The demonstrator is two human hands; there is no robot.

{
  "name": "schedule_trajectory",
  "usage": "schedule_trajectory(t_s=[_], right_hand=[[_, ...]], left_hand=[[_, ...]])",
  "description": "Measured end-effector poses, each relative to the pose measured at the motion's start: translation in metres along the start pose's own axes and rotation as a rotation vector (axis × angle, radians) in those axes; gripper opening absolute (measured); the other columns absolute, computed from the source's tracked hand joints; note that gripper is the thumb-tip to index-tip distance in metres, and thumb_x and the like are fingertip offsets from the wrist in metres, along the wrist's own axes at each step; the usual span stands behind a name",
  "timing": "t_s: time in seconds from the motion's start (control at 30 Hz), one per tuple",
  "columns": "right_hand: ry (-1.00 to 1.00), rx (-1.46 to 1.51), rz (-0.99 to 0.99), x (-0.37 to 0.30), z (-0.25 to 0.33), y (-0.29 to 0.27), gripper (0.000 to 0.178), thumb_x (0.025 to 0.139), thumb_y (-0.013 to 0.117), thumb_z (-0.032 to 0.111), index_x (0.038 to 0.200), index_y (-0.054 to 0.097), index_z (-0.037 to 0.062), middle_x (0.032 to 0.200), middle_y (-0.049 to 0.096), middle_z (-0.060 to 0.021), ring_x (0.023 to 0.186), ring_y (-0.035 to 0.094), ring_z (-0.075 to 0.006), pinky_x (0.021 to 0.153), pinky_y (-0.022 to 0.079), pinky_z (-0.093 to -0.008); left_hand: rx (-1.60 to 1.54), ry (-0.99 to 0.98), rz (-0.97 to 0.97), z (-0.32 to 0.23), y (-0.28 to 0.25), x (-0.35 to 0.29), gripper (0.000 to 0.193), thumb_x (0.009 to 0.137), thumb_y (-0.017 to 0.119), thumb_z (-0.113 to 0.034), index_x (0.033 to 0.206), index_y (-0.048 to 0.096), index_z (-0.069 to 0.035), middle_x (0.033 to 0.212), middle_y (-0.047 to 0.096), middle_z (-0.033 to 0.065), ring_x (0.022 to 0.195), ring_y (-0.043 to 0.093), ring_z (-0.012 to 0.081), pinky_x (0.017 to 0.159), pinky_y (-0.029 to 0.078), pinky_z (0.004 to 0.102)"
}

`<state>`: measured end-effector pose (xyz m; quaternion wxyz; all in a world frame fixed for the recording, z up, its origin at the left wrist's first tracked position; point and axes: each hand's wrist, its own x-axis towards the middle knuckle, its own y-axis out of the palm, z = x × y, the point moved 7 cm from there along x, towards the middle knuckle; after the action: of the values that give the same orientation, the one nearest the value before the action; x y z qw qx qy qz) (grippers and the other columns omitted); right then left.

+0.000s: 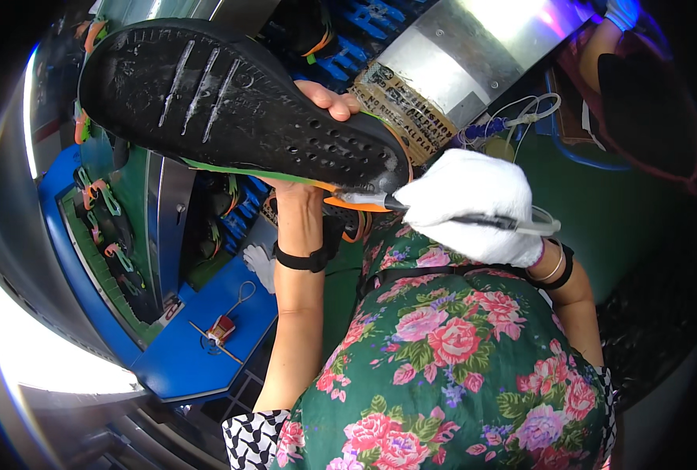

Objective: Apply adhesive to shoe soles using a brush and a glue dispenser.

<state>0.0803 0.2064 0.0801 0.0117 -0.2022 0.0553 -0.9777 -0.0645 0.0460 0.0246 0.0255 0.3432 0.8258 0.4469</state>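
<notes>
My left hand [330,102] is wrapped round the narrower part of a black shoe sole [266,121], bare fingers over its far edge. The sole faces up, with small holes at the right and three pale streaks at the left. Green and orange material shows along its near edge. In a white glove, my right hand [474,207] grips a brush [394,201] with a black handle and a clear tube at its rear. The brush's bristles touch the sole's near right rim, where the surface looks wet and whitish.
At the left, a conveyor [102,235] carries orange and green straps. A blue table [207,345] holds a small red item with wire; a white glove [260,266] lies nearby. Behind are a metal housing [458,59] and a cardboard piece [407,113]. Another person's arm [599,51] shows far right.
</notes>
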Motion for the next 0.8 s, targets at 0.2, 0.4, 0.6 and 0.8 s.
schedule_trajectory(t_s=[0.2, 0.4, 0.6, 0.8], right_hand=[[-0.129, -0.143, 0.003, -0.008, 0.005, 0.001, 0.021, 0.076, 0.083, 0.003, 0.096, 0.080, 0.0090, 0.096, 0.078, -0.0076, 0.081, 0.072, -0.0257, 0.070, 0.058, -0.0355], [-0.165, -0.132, 0.007, -0.011, 0.011, -0.001, 0.025, 0.075, 0.084, 0.005, 0.098, 0.079, 0.0102, 0.099, 0.078, -0.0088, 0.079, 0.072, -0.0252, 0.068, 0.058, -0.0352], [-0.232, -0.169, -0.061, -0.010, 0.026, 0.019, 0.023, 0.078, 0.085, 0.009, 0.100, 0.079, 0.0103, 0.099, 0.078, -0.0067, 0.079, 0.073, -0.0235, 0.068, 0.059, -0.0327], [-0.192, -0.172, -0.017, 0.000, 0.036, 0.007, 0.024, 0.080, 0.084, 0.013, 0.103, 0.080, 0.0152, 0.102, 0.078, -0.0043, 0.084, 0.073, -0.0217, 0.071, 0.059, -0.0320]], left_hand=[[0.039, 0.003, 0.067, 0.005, -0.003, 0.002, 0.073, 0.099, 0.050, -0.062, 0.118, 0.065, 0.006, 0.116, 0.065, 0.0189, 0.102, 0.067, 0.0320, 0.097, 0.047, 0.0496], [0.041, 0.032, 0.041, 0.007, -0.001, 0.003, 0.079, 0.097, 0.050, -0.067, 0.118, 0.064, 0.007, 0.115, 0.065, 0.0195, 0.102, 0.067, 0.0324, 0.098, 0.049, 0.0502], [-0.074, 0.009, 0.040, 0.009, 0.005, 0.003, 0.107, 0.084, 0.050, -0.089, 0.123, 0.058, 0.011, 0.114, 0.064, 0.0200, 0.105, 0.067, 0.0316, 0.098, 0.053, 0.0482], [-0.064, -0.005, -0.036, 0.013, -0.006, -0.006, 0.115, 0.078, 0.047, -0.095, 0.126, 0.057, 0.009, 0.115, 0.063, 0.0212, 0.106, 0.065, 0.0324, 0.097, 0.053, 0.0483]])
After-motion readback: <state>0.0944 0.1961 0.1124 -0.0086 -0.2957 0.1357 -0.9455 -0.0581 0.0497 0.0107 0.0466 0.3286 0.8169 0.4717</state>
